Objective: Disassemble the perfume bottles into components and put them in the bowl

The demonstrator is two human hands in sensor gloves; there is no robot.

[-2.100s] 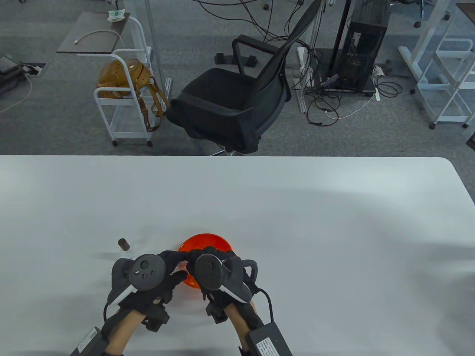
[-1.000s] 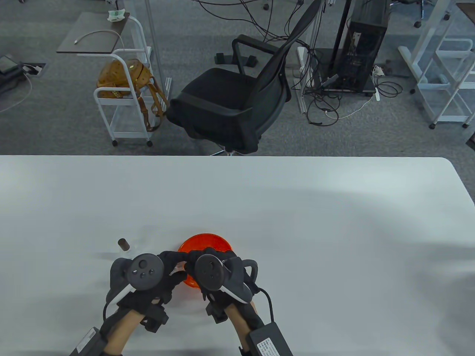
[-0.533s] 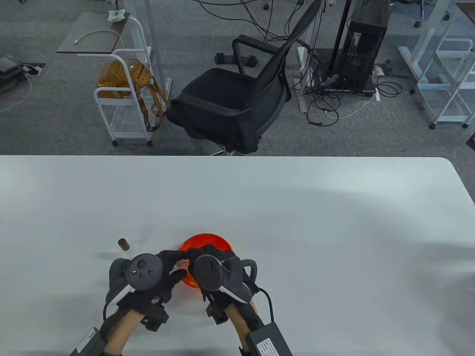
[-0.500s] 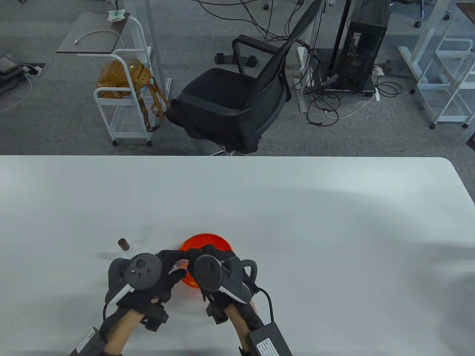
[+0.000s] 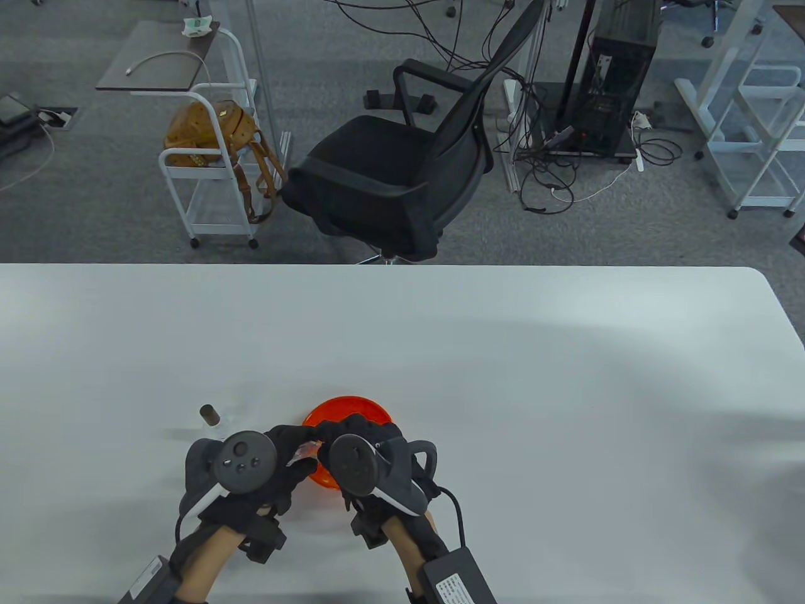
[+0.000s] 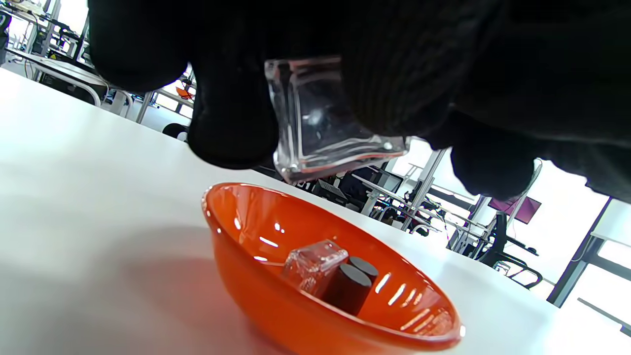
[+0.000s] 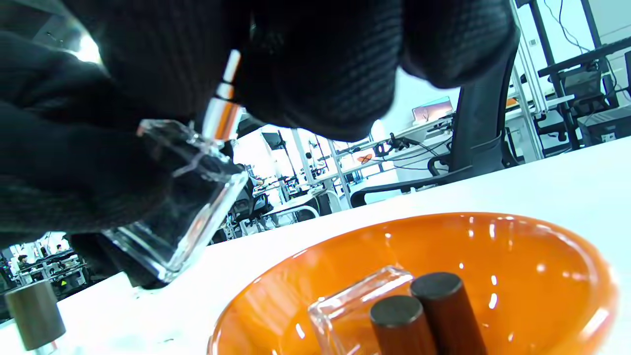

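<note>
Your left hand (image 5: 277,462) grips a clear, square-sided glass perfume bottle (image 6: 320,121), fingers and thumb curled round its walls, and holds it tilted in the air just above the near-left rim of the orange, glossy plastic bowl (image 5: 371,410). Your right hand (image 5: 361,453) meets it from the other side: in the right wrist view its fingertips (image 7: 315,74) close on the slim silver spray tube (image 7: 223,106) that rises from the bottle's neck, pinching it while the glass body hangs below in your left glove. In the table view the two hands sit side by side over the near half of the bowl, the trackers on their backs covering most of the fingers, with only a small glint of the bottle showing between them. Inside the bowl lie a second clear glass bottle body (image 7: 355,308) on its side and two dark cylindrical caps (image 7: 424,315) touching it, all resting near the bottom. To the left of your left hand, apart from the bowl, another bottle stands upright on the white table (image 5: 503,352); its dark brown cylindrical cap (image 5: 209,414) is still on, and its glass body is hard to make out against the tabletop. Beyond the table's far edge stands a black office chair (image 5: 402,157).
</note>
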